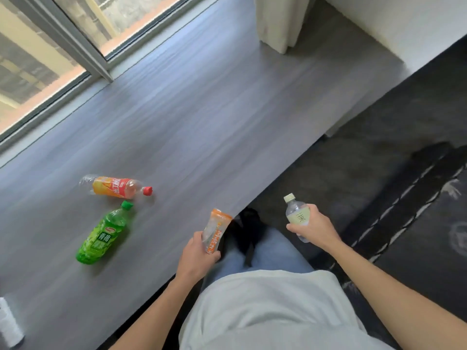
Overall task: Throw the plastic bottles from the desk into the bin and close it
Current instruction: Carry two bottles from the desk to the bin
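My left hand [195, 256] grips a clear bottle with an orange label [216, 229] right at the desk's front edge. Off the desk, over the dark floor, my right hand [312, 226] holds a small clear bottle with a pale green label and cream cap [296, 213]. Two more bottles lie on their sides on the grey desk [202, 117]: a green bottle with a green cap [103, 236] and, behind it, a red-and-orange bottle with a red cap [117, 187]. No bin is in view.
A window [50, 46] runs along the desk's far side. A cream curtain [280, 21] hangs at the back right. A white cylindrical object [8, 322] lies at the desk's near left corner. A dark patterned carpet [404, 173] covers the floor on the right.
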Demonstrator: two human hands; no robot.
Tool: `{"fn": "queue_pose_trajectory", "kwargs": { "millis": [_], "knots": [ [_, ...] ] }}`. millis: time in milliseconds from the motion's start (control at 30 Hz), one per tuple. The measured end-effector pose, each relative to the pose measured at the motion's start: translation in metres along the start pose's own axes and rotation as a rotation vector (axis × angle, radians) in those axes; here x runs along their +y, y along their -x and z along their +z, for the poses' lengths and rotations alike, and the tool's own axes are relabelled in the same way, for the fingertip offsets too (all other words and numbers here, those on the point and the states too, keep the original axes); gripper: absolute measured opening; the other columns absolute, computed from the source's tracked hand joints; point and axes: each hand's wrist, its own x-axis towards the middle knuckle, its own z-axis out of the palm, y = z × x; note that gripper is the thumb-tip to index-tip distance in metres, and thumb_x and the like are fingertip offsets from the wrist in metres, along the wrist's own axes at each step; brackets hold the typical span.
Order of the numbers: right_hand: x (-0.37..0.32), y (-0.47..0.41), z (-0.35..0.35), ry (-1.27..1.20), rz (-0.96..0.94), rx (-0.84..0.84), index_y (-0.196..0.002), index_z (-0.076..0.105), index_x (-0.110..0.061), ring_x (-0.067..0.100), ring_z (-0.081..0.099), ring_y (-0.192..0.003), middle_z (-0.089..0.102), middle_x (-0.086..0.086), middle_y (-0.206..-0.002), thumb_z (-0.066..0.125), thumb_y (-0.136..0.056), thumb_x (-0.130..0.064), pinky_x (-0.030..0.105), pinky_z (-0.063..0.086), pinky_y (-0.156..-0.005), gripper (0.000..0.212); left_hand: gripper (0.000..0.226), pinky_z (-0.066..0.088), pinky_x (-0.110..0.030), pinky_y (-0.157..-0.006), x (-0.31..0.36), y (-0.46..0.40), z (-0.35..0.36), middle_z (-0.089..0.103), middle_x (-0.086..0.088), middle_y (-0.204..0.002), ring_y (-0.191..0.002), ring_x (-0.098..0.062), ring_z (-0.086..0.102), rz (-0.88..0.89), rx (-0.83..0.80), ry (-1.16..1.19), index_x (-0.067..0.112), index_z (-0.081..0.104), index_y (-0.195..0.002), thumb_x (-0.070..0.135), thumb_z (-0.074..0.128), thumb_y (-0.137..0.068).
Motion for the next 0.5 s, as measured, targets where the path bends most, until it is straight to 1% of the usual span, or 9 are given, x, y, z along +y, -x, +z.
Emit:
{"fn": "queue_pose_trajectory", "kwargs": {
  "millis": [67, 100, 167, 233, 300, 367, 433, 467, 500],
  "knots": [
    [0.037, 0.018, 0.008, -0.068, 0.102, 0.041, -0.125, 0.042, -0.031, 0.02, 0.061, -0.09, 0.062, -0.006, -0.099, 0.074, -0.054, -0.059, 0.035, 0.053, -0.073, 0.083, 0.049, 0.051, -0.033, -0.069, 0.011, -0.005, 0.004, 0.062, 0.008, -0.101, -0.087, -0.013, 0.06, 0.058, -0.075, -0.089, 0.029, 0.048, -0.109, 0.048, 0.072, -0.07],
    [0.055, 0.029, 0.013, -0.11, 0.157, 0.06, -0.125, 0.042, -0.03, 0.022, 0.061, -0.09, 0.062, -0.004, -0.099, 0.074, -0.053, -0.059, 0.035, 0.051, -0.071, 0.083, 0.05, 0.052, -0.034, -0.07, 0.019, -0.008, 0.006, 0.062, 0.007, -0.101, -0.086, -0.014, 0.061, 0.092, -0.108, -0.136, 0.029, 0.048, -0.109, 0.051, 0.071, -0.07],
    [0.091, 0.051, 0.022, -0.215, 0.273, 0.1, -0.123, 0.044, -0.029, 0.021, 0.061, -0.084, 0.062, -0.003, -0.095, 0.075, -0.053, -0.057, 0.032, 0.046, -0.064, 0.082, 0.052, 0.053, -0.035, -0.07, 0.041, -0.015, 0.013, 0.062, 0.006, -0.1, -0.084, -0.015, 0.061, 0.168, -0.165, -0.242, 0.029, 0.047, -0.107, 0.057, 0.069, -0.069],
    [0.126, 0.073, 0.031, -0.296, 0.381, 0.143, -0.12, 0.046, -0.03, 0.014, 0.06, -0.073, 0.062, -0.008, -0.085, 0.078, -0.054, -0.053, 0.029, 0.045, -0.059, 0.076, 0.052, 0.055, -0.036, -0.072, 0.069, -0.024, 0.024, 0.063, 0.005, -0.102, -0.084, -0.015, 0.061, 0.253, -0.215, -0.351, 0.03, 0.045, -0.107, 0.058, 0.069, -0.071],
    [0.159, 0.094, 0.041, -0.349, 0.475, 0.172, -0.118, 0.048, -0.028, 0.016, 0.059, -0.072, 0.062, -0.01, -0.081, 0.081, -0.057, -0.048, 0.032, 0.049, -0.066, 0.072, 0.053, 0.058, -0.038, -0.076, 0.102, -0.031, 0.038, 0.063, 0.004, -0.107, -0.087, -0.016, 0.062, 0.332, -0.262, -0.434, 0.029, 0.045, -0.11, 0.057, 0.071, -0.073],
    [0.19, 0.11, 0.051, -0.386, 0.561, 0.167, -0.12, 0.047, -0.024, 0.028, 0.063, -0.086, 0.067, 0.0, -0.094, 0.084, -0.062, -0.045, 0.036, 0.05, -0.075, 0.072, 0.055, 0.059, -0.04, -0.078, 0.14, -0.039, 0.054, 0.063, 0.002, -0.11, -0.089, -0.018, 0.064, 0.401, -0.304, -0.497, 0.027, 0.045, -0.113, 0.055, 0.072, -0.075],
    [0.217, 0.122, 0.055, -0.444, 0.632, 0.14, -0.121, 0.047, -0.016, 0.033, 0.065, -0.1, 0.068, 0.013, -0.109, 0.085, -0.067, -0.044, 0.038, 0.048, -0.078, 0.072, 0.055, 0.058, -0.038, -0.075, 0.18, -0.045, 0.073, 0.061, 0.002, -0.111, -0.089, -0.018, 0.063, 0.47, -0.337, -0.567, 0.027, 0.043, -0.112, 0.055, 0.072, -0.076],
    [0.231, 0.125, 0.055, -0.482, 0.648, 0.122, -0.121, 0.049, -0.013, 0.031, 0.065, -0.101, 0.068, 0.016, -0.112, 0.084, -0.068, -0.044, 0.039, 0.047, -0.078, 0.07, 0.054, 0.055, -0.036, -0.071, 0.201, -0.048, 0.083, 0.061, 0.002, -0.111, -0.087, -0.018, 0.062, 0.499, -0.348, -0.601, 0.027, 0.042, -0.11, 0.056, 0.072, -0.075],
    [0.244, 0.127, 0.052, -0.524, 0.646, 0.098, -0.116, 0.053, -0.009, 0.026, 0.064, -0.097, 0.068, 0.018, -0.111, 0.082, -0.069, -0.044, 0.04, 0.048, -0.078, 0.066, 0.053, 0.052, -0.033, -0.066, 0.221, -0.051, 0.094, 0.061, 0.002, -0.111, -0.084, -0.017, 0.061, 0.521, -0.36, -0.629, 0.027, 0.041, -0.108, 0.055, 0.072, -0.075]
  ]
}}
